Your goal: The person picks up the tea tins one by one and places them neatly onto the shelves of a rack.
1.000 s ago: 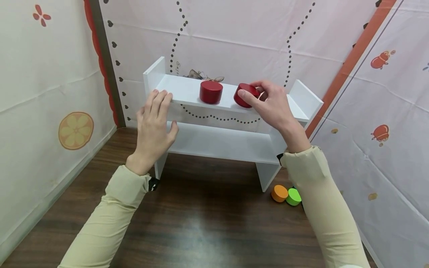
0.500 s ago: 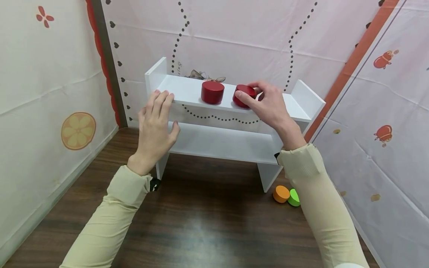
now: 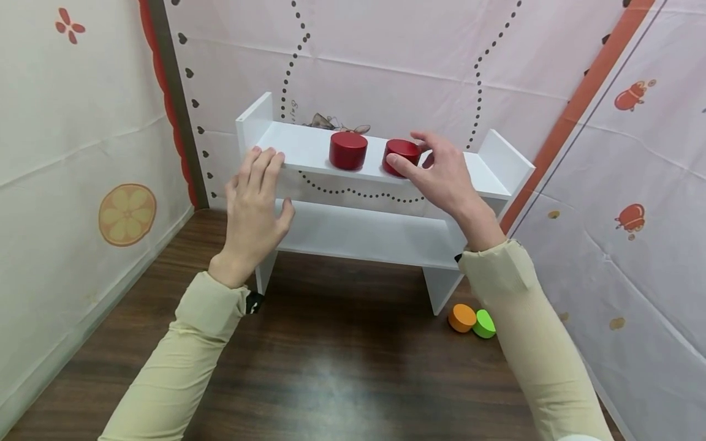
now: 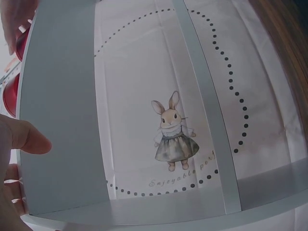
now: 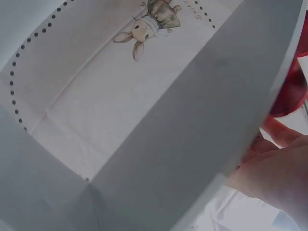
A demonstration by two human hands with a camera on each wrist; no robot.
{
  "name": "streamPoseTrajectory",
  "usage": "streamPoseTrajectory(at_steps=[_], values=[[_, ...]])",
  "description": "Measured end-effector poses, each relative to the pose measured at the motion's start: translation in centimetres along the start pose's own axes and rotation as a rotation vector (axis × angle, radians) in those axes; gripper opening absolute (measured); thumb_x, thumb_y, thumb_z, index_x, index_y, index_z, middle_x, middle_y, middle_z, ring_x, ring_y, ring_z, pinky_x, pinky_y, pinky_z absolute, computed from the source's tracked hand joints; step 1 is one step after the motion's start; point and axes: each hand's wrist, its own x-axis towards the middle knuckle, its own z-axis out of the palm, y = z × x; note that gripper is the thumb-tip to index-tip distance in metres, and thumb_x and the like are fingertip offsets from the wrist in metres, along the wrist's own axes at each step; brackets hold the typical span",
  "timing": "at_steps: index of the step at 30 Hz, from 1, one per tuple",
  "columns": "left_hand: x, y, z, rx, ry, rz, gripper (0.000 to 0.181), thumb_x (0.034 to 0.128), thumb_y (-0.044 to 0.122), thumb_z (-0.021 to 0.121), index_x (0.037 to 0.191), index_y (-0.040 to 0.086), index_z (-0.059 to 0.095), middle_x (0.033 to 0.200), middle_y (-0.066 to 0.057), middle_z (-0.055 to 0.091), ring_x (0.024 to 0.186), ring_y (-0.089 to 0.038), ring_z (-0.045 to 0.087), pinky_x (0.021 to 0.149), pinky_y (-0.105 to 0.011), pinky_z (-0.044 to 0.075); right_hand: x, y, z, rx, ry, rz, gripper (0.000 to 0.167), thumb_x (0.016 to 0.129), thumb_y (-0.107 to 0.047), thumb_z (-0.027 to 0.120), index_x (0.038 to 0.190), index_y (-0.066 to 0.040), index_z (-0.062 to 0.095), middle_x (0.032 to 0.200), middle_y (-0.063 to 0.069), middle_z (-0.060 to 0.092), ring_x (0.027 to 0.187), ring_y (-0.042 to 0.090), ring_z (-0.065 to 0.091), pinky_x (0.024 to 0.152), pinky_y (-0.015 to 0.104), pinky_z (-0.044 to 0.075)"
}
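Right grip (image 3: 444, 177) partly covers right red cylinder (image 3: 400, 147); sleeve (image 3: 529, 331) partly hides green cylinder (image 3: 484, 324).

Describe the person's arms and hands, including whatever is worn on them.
Both arms wear long, plain, pale yellow sleeves, somewhat wrinkled, ending at the wrists in thick cuffs. Something black shows at the inner side of each cuff; what it is, I can't tell. The left hand and right hand are bare, with no gloves.

An orange cylinder (image 3: 462, 318) is set beside a green cylinder (image 3: 485, 325) on the table (image 3: 325, 386); the wall cloth (image 3: 386, 55) is printed with a rabbit (image 4: 175, 137).
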Motion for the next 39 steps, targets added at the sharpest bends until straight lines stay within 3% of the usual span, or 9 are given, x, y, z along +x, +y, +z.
streamPoseTrajectory(at_steps=[5,9,15,20,25,30,33,36,39], values=[[0.0,0.0,0.1,-0.009,0.017,0.0,0.068,0.0775,0.006,0.065,0.141,0.008,0.041,0.147,-0.011,0.041,0.144,-0.026,0.027,0.097,-0.058,0.033,-1.4,0.2,-1.0,-0.018,0.068,-0.044,0.065,0.087,-0.047,0.062,0.142,-0.015,0.045,0.128,0.013,0.057,0.106,0.029,0.053,0.081,0.037,0.041],[0.0,0.0,0.2,-0.012,0.027,-0.002,0.069,0.0766,0.005,0.065,0.141,0.008,0.041,0.146,-0.011,0.042,0.144,-0.026,0.028,0.097,-0.059,0.033,-3.0,1.1,-1.5,-0.011,0.177,-0.125,0.058,0.087,-0.039,0.065,0.135,-0.01,0.051,0.123,0.015,0.059,0.099,0.028,0.054,0.081,0.037,0.04],[-0.1,0.2,0.2,-0.015,0.026,0.0,0.068,0.0764,0.004,0.066,0.14,0.007,0.042,0.146,-0.011,0.043,0.143,-0.026,0.028,0.097,-0.058,0.034,-6.4,4.2,-1.5,0.026,0.361,-0.236,0.042,0.086,-0.022,0.069,0.119,0.001,0.058,0.101,0.018,0.065,0.083,0.023,0.054,0.075,0.025,0.037],[-0.1,0.2,0.2,-0.009,0.027,0.0,0.069,0.076,0.004,0.066,0.141,0.008,0.041,0.146,-0.011,0.043,0.143,-0.026,0.028,0.096,-0.059,0.034,-9.7,7.8,-0.7,0.016,0.401,-0.207,0.03,0.085,-0.015,0.07,0.108,0.003,0.062,0.086,0.014,0.064,0.071,0.012,0.046,0.065,0.016,0.035],[0.0,0.1,0.2,-0.009,0.039,0.002,0.069,0.0757,0.004,0.066,0.14,0.008,0.042,0.146,-0.011,0.043,0.143,-0.026,0.029,0.096,-0.058,0.034,-12.6,12.3,0.6,-0.028,0.336,-0.166,0.017,0.085,-0.012,0.071,0.095,0.0,0.065,0.076,0.008,0.062,0.063,0.005,0.045,0.059,0.011,0.037],[-0.1,0.1,0.1,-0.013,0.028,0.0,0.068,0.0765,0.005,0.066,0.141,0.008,0.042,0.146,-0.012,0.043,0.144,-0.026,0.028,0.097,-0.059,0.034,-15.3,16.3,2.4,-0.092,0.152,-0.052,0.014,0.087,-0.017,0.07,0.092,-0.005,0.066,0.075,0.005,0.062,0.062,0.008,0.047,0.057,0.015,0.039],[0.0,0.1,0.0,-0.01,0.024,-0.001,0.068,0.0768,0.005,0.066,0.141,0.007,0.042,0.146,-0.012,0.043,0.144,-0.027,0.028,0.097,-0.059,0.034,-16.4,18.3,3.4,-0.116,0.013,0.045,0.021,0.087,-0.024,0.069,0.096,-0.005,0.066,0.081,0.007,0.064,0.066,0.013,0.052,0.059,0.023,0.044],[0.0,0.1,-0.1,-0.007,0.023,-0.001,0.068,0.0768,0.005,0.066,0.14,0.007,0.042,0.146,-0.012,0.043,0.144,-0.027,0.028,0.097,-0.059,0.034,-17.1,19.9,4.3,-0.181,-0.087,0.094,0.031,0.086,-0.029,0.07,0.1,-0.002,0.067,0.091,0.014,0.067,0.076,0.023,0.058,0.071,0.038,0.048],[0.0,0.2,-0.1,-0.002,0.021,0.001,0.068,0.0768,0.005,0.065,0.14,0.007,0.042,0.146,-0.012,0.043,0.143,-0.027,0.028,0.097,-0.059,0.034,-17.6,21.2,4.8,-0.231,-0.17,0.131,0.046,0.083,-0.035,0.073,0.11,0.002,0.066,0.105,0.02,0.068,0.093,0.034,0.058,0.085,0.053,0.038]])
